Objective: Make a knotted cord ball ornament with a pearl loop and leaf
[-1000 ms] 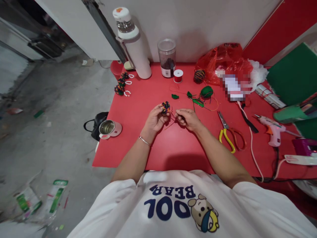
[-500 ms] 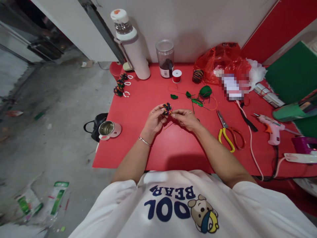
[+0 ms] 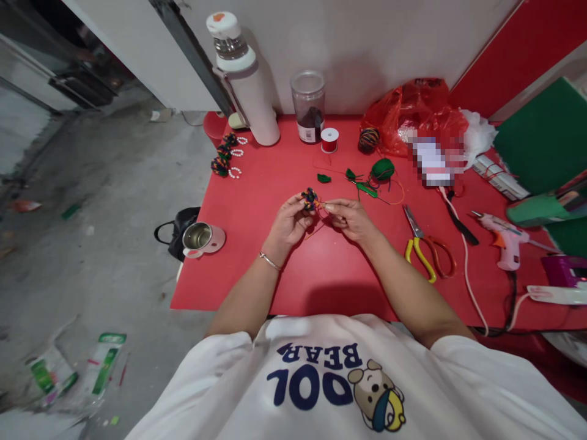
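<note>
Over the middle of the red table [image 3: 257,208], my left hand [image 3: 290,221] pinches a small multicoloured yarn piece [image 3: 309,198], dark with orange and green strands. My right hand [image 3: 347,219] is closed at its right side, fingertips pinched on thin orange-red yarn that runs from the piece. A loose strand hangs down between the hands. Beyond them lie a green leaf-shaped yarn piece [image 3: 323,178], a green-handled tool [image 3: 367,190] and a ball of green yarn [image 3: 382,169].
Scissors [image 3: 415,226] with red and yellow handles lie right of my arm, near a pink glue gun [image 3: 504,238]. A mug [image 3: 203,239] stands at the left edge. A white thermos [image 3: 252,91], a clear jar [image 3: 307,104] and a ribbon spool [image 3: 329,140] stand at the back.
My right hand has shifted slightly right, away from the yarn piece, and more orange-red yarn shows between the hands. My left hand keeps its hold.
</note>
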`<act>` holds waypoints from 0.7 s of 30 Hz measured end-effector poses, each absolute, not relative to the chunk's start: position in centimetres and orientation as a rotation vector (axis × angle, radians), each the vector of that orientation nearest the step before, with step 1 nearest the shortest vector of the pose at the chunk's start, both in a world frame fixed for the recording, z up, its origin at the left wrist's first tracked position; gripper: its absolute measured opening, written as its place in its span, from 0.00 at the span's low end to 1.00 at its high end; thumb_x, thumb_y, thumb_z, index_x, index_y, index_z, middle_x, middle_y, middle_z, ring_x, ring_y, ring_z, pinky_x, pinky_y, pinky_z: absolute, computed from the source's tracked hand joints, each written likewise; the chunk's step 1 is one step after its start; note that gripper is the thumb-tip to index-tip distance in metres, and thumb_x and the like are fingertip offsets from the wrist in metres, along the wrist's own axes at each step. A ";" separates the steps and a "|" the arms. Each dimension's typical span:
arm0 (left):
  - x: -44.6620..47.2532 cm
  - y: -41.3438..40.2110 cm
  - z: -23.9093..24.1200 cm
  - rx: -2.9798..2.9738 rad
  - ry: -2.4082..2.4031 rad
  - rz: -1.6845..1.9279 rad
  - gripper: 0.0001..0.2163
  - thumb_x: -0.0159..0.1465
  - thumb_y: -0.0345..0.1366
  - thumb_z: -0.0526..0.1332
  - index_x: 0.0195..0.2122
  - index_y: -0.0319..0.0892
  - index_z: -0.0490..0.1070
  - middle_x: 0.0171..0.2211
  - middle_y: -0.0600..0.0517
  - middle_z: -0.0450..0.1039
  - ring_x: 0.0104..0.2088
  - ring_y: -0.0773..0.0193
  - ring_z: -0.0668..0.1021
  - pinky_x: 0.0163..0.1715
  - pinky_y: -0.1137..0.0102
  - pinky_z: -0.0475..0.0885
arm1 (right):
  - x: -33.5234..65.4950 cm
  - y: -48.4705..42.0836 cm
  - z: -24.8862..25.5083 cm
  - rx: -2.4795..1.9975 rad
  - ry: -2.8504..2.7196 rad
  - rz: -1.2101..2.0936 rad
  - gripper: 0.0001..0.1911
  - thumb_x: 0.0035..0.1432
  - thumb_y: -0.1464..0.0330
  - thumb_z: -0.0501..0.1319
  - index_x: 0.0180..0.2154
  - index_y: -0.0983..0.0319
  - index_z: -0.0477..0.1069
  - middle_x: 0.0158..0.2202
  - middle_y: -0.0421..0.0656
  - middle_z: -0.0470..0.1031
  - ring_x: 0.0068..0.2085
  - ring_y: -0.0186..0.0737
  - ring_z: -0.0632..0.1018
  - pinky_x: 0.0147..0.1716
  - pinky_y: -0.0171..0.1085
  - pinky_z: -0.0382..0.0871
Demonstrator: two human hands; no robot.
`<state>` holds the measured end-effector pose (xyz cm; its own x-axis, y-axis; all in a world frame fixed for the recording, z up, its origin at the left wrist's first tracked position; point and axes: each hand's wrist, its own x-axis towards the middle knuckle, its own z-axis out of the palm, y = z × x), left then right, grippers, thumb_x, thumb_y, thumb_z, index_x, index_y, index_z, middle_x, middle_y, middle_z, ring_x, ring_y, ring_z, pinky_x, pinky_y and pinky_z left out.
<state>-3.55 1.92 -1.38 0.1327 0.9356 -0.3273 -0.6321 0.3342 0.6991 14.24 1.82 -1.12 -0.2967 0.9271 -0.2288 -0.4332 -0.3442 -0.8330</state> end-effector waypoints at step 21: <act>-4.1 2.2 -0.2 0.355 0.913 1.225 0.07 0.64 0.28 0.63 0.42 0.43 0.71 0.31 0.53 0.77 0.28 0.66 0.82 0.19 0.78 0.67 | 15.3 3.0 -1.4 -0.953 -0.700 1.672 0.21 0.53 0.51 0.78 0.39 0.58 0.82 0.33 0.39 0.82 0.25 0.26 0.71 0.18 0.27 0.56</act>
